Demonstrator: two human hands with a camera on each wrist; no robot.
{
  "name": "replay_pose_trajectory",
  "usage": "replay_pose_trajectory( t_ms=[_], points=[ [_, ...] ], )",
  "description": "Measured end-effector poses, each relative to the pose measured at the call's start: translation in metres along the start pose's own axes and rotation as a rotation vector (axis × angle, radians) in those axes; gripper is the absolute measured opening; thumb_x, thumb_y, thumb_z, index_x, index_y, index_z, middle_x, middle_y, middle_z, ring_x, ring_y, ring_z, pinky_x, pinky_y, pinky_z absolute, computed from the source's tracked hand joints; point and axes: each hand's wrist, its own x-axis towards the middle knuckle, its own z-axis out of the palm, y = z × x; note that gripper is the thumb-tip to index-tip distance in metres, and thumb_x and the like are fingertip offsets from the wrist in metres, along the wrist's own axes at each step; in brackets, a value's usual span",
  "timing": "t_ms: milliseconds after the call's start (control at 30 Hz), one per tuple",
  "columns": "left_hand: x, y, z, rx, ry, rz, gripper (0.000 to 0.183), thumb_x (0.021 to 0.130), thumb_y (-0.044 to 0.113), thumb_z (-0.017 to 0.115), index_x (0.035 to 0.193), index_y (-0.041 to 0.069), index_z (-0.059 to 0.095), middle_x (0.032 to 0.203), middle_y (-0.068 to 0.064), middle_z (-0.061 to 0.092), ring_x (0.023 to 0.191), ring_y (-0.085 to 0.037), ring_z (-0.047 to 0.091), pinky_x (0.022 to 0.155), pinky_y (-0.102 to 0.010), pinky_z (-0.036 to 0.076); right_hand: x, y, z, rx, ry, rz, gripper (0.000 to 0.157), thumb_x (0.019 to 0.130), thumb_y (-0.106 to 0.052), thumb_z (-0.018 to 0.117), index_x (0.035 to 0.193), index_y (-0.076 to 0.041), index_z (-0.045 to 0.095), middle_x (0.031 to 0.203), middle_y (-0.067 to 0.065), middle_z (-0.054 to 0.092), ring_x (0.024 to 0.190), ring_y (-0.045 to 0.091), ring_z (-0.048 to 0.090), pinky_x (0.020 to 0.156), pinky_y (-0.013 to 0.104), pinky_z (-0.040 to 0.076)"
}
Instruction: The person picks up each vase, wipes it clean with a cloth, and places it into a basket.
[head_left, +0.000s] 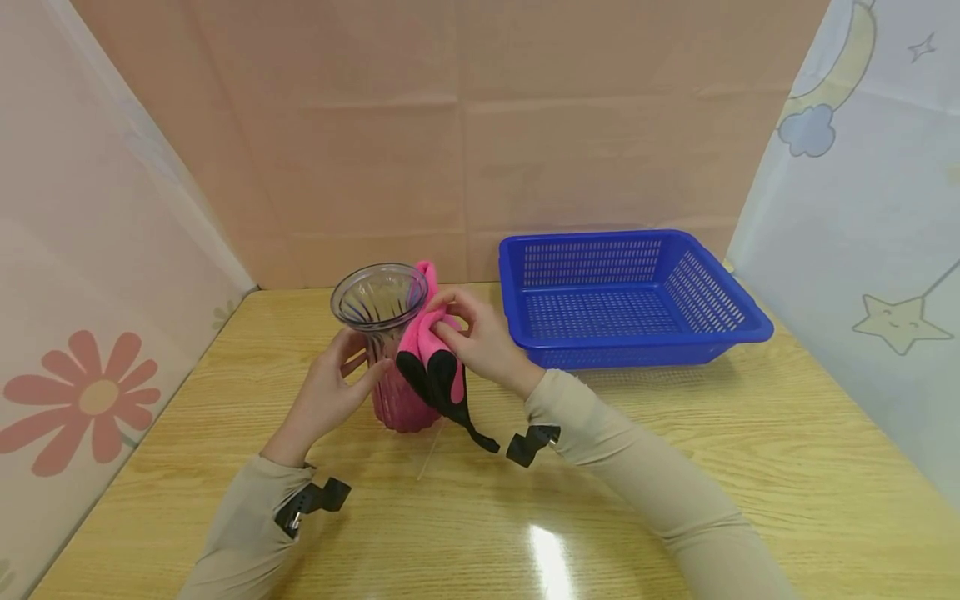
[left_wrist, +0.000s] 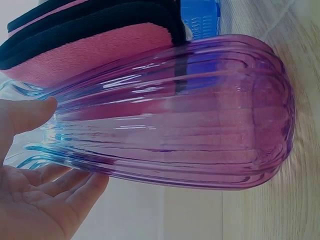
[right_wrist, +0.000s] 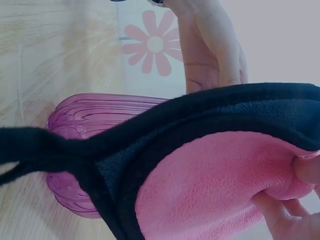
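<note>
A ribbed glass vase [head_left: 405,404], smoky clear at its flared rim and pink-purple below, stands upright on the table. My left hand [head_left: 330,396] holds it round the narrow neck, thumb on one side and fingers on the other, as the left wrist view [left_wrist: 45,195] also shows. A plush pink cloth with black edging [right_wrist: 200,185] hangs against the vase's right side, its black strap trailing down to the right. My right hand [head_left: 491,342] pinches this cloth between thumb and fingers near the rim. Part of the cloth lies behind the vase.
A blue plastic basket [head_left: 637,340] with slotted walls stands at the back right of the wooden table [head_left: 450,533]. Fabric sheets hang behind and on both sides. A thin pale strand [head_left: 429,454] lies in front of the vase. Black straps with small devices circle both wrists.
</note>
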Motion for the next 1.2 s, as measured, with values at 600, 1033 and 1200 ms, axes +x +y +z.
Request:
replay_pose_trajectory(
  t_ms=[600, 1033, 1200],
  points=[
    [0.000, 0.000, -0.001, 0.009, 0.005, 0.011, 0.057, 0.084, 0.010, 0.063, 0.134, 0.003, 0.035, 0.132, -0.021, 0.046, 0.122, -0.038, 0.046, 0.098, -0.047, 0.043, -0.003, 0.003, 0.004, -0.224, -0.034, -0.052, 0.013, 0.082, -0.001, 0.062, 0.095, -0.003, 0.059, 0.098, 0.010, 0.060, 0.097, 0.020, 0.055, 0.087, 0.030, 0.050],
    [0.000, 0.002, -0.001, 0.009, 0.003, 0.004, 0.056, 0.085, 0.011, 0.062, 0.133, 0.003, 0.035, 0.132, -0.022, 0.046, 0.122, -0.038, 0.046, 0.098, -0.047, 0.043, -0.009, 0.013, 0.005, -0.218, -0.068, -0.018, 0.015, 0.082, 0.004, 0.059, 0.096, -0.001, 0.059, 0.099, 0.013, 0.059, 0.103, 0.024, 0.053, 0.091, 0.036, 0.051],
    [0.000, 0.002, -0.001, 0.014, 0.000, -0.005, 0.057, 0.086, 0.013, 0.062, 0.134, 0.003, 0.034, 0.133, -0.021, 0.045, 0.122, -0.039, 0.046, 0.098, -0.048, 0.043, -0.011, 0.017, 0.005, -0.209, -0.086, -0.022, 0.016, 0.082, 0.006, 0.058, 0.097, 0.001, 0.057, 0.100, 0.014, 0.058, 0.102, 0.024, 0.054, 0.092, 0.032, 0.051]
  ],
)
